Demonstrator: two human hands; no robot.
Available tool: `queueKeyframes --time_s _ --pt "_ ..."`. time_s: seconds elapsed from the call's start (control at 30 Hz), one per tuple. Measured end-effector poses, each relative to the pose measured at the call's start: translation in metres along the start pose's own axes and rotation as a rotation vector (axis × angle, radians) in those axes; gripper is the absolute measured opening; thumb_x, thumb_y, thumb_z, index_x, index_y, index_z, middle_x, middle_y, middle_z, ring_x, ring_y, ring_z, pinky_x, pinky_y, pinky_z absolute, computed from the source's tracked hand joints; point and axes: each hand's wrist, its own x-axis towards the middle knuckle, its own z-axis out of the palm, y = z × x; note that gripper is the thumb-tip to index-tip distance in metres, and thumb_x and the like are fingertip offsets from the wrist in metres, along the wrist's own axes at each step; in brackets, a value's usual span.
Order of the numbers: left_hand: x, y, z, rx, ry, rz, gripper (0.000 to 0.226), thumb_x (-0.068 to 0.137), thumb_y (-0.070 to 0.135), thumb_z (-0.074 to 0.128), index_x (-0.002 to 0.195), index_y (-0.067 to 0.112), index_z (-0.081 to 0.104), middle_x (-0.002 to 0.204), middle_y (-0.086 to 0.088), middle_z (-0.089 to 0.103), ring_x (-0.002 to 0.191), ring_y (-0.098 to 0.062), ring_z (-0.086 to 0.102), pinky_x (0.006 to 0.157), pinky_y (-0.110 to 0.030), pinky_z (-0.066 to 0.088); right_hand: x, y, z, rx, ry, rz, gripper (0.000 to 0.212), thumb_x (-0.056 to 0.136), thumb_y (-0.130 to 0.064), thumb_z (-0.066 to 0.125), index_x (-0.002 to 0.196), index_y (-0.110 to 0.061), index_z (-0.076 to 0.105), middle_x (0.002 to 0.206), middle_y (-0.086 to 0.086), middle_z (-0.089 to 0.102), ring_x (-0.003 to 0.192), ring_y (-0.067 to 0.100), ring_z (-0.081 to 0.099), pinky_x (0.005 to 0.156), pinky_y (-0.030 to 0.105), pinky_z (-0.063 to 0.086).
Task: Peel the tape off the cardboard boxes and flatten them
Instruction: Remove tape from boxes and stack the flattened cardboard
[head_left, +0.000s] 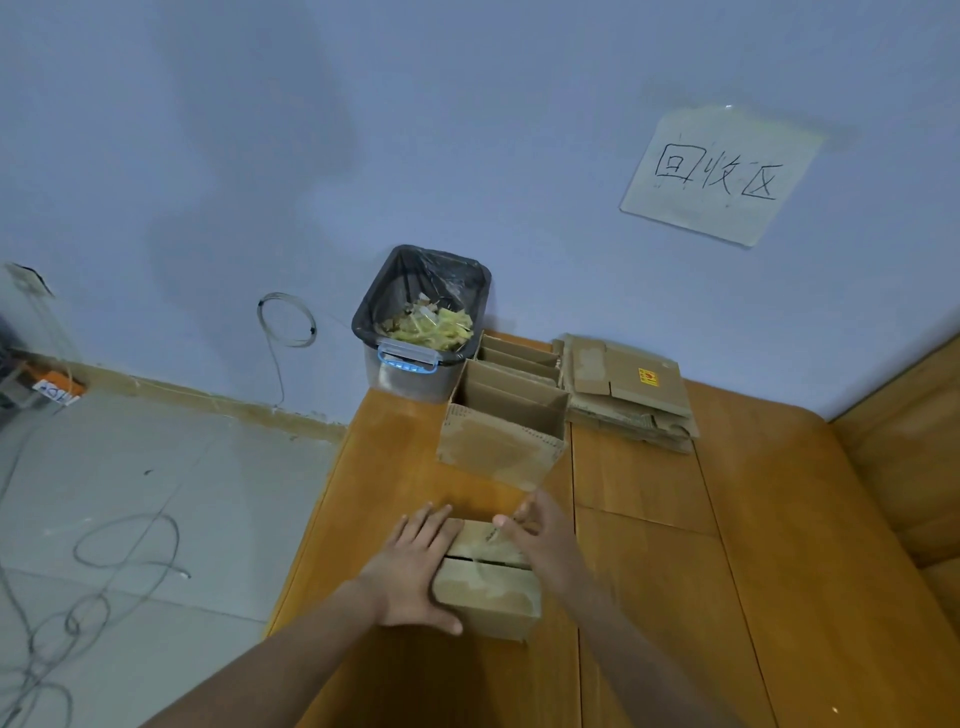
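Note:
A small closed cardboard box (488, 592) lies on the wooden table (649, 597) right in front of me. My left hand (415, 566) lies flat against its left side and top, fingers spread. My right hand (540, 535) is at the box's far top edge, with thumb and finger pinched on a strip of clear tape (493, 532) running along the top seam. Behind it stands a taller open-topped box (501, 441), with another open box (519, 356) further back. A stack of flattened cardboard (628, 395) rests to their right by the wall.
A bin with a black liner (421, 322), holding tape scraps, stands at the table's far left corner against the wall. A handwritten paper sign (722, 174) hangs on the wall. Loose cables (104, 561) lie on the tiled floor to the left.

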Motion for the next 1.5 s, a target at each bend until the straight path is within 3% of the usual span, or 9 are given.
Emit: queueKeyframes --time_s 0.17,0.3,0.57,0.67,0.8,0.93,1.03,1.17,1.5 --pt "0.0 0.0 0.0 -0.012 0.077 0.008 0.11 0.067 0.071 0.063 0.153 0.027 0.008 0.159 0.002 0.009 0.147 -0.021 0.0 0.118 -0.043 0.017 0.0 0.004 0.011 -0.081 0.034 -0.013 0.024 0.087 -0.006 0.062 0.08 -0.019 0.043 0.089 0.01 0.054 0.086 0.026 0.057 0.081 0.041 0.051" --pt "0.001 -0.004 -0.005 0.026 0.07 0.038 0.109 0.067 0.071 0.063 0.152 0.027 0.011 0.158 0.003 0.012 0.145 -0.02 0.004 0.118 -0.04 0.02 -0.006 0.012 0.016 -0.299 0.0 -0.262 0.019 0.088 0.001 0.055 0.084 -0.017 0.053 0.088 -0.007 0.052 0.08 0.008 0.051 0.069 0.023 0.04" --pt "-0.005 -0.013 -0.004 0.031 0.067 0.021 0.11 0.068 0.071 0.062 0.154 0.023 0.012 0.156 0.005 0.015 0.143 -0.016 0.007 0.118 -0.034 0.021 -0.023 0.036 0.042 -0.615 -0.126 -0.581 0.034 0.091 -0.022 0.049 0.121 -0.018 0.066 0.131 -0.007 0.059 0.13 0.016 0.043 0.114 0.04 0.023" --pt "-0.009 -0.015 0.001 0.047 0.022 0.02 0.109 0.07 0.07 0.062 0.154 0.024 0.01 0.157 0.004 0.013 0.144 -0.018 0.007 0.117 -0.036 0.023 -0.023 0.042 0.051 -0.578 -0.096 -0.469 0.037 0.093 -0.042 0.045 0.11 -0.023 0.072 0.132 -0.012 0.049 0.124 0.014 0.031 0.11 0.035 0.022" --pt "-0.013 -0.013 0.011 0.043 -0.007 0.02 0.109 0.071 0.068 0.062 0.154 0.026 0.007 0.159 0.003 0.009 0.146 -0.018 0.002 0.117 -0.037 0.026 -0.013 0.035 0.059 -0.467 -0.138 -0.27 0.023 0.094 -0.031 0.056 0.092 -0.017 0.074 0.103 -0.016 0.042 0.102 0.006 0.035 0.096 0.029 0.032" --pt "-0.014 -0.017 0.016 0.061 -0.034 0.02 0.11 0.071 0.068 0.062 0.154 0.025 0.005 0.16 0.001 0.007 0.146 -0.02 0.0 0.116 -0.039 0.026 -0.014 0.036 0.065 -0.446 -0.172 -0.199 0.012 0.09 -0.019 0.061 0.096 -0.023 0.071 0.096 -0.016 0.045 0.098 0.007 0.042 0.09 0.026 0.033" --pt "-0.015 -0.018 0.02 0.074 -0.049 0.027 0.11 0.071 0.068 0.062 0.154 0.026 0.005 0.159 0.001 0.007 0.147 -0.02 -0.001 0.115 -0.044 0.029 -0.015 0.035 0.066 -0.388 -0.2 -0.126 0.039 0.085 -0.006 0.063 0.113 -0.033 0.055 0.1 -0.021 0.04 0.096 0.004 0.042 0.084 0.022 0.036" --pt "-0.013 -0.021 0.021 0.06 -0.054 0.04 0.11 0.071 0.067 0.062 0.154 0.027 0.004 0.16 0.002 0.005 0.147 -0.018 -0.002 0.116 -0.045 0.028 -0.013 0.035 0.064 -0.585 -0.225 -0.171 0.033 0.088 -0.017 0.061 0.113 -0.035 0.05 0.103 -0.019 0.032 0.103 0.008 0.035 0.089 0.029 0.034" --pt "-0.006 -0.027 0.013 0.075 -0.08 0.081 0.11 0.071 0.064 0.066 0.154 0.025 0.005 0.159 0.001 0.007 0.146 -0.02 0.0 0.116 -0.038 0.025 -0.02 0.024 0.061 -0.441 -0.202 -0.074 0.026 0.101 -0.024 0.043 0.102 -0.011 0.065 0.093 0.001 0.059 0.083 0.012 0.054 0.075 0.022 0.038"
